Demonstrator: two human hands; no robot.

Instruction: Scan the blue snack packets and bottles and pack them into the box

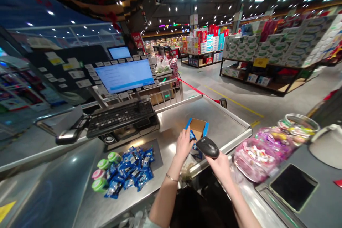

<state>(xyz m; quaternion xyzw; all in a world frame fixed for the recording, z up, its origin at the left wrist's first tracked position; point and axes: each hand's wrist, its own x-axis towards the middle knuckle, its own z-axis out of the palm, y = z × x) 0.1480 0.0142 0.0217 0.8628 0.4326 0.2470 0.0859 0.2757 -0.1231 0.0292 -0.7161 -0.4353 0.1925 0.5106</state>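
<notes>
My right hand [219, 165] grips a black handheld barcode scanner [207, 146], its head pointing toward a small blue cardboard box [198, 128] with an open brown inside. My left hand [184, 145] is closed on the near left edge of that box, which sits on the steel checkout counter [227, 123]. A thin bracelet circles my left wrist.
A pile of blue snack packets [132, 169] and three round green and pink tubs [103, 172] lie on the counter at left. A keyboard [121, 115] and till screen [125, 75] stand behind. Clear candy jars [258, 155] and a dark tablet [293, 187] sit at right.
</notes>
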